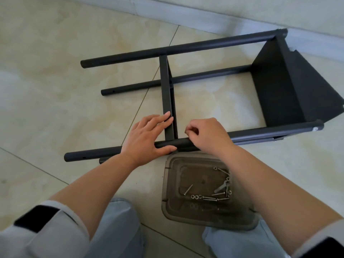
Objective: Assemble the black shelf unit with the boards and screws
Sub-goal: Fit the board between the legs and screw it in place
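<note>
On the tiled floor [55, 53] lies the shelf unit [270, 86]. The left hand [147, 138] lies flat against its middle board [166, 90] and near pole [93, 152]; the right hand [206, 135] curls on that pole, its pinch unclear. A tray [167, 202] at the near side holds screws [214, 198].

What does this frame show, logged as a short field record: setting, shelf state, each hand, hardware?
setting: tiled floor beside a wall, person crouched over the work
shelf unit: lying on its side, end board fitted at right, middle board standing between the poles
left hand: fingers flat against the middle board, thumb under the near pole
right hand: fingers curled at the near pole by the middle board; what they pinch is hidden
hardware: screws and nuts loose in a grey tray
</note>
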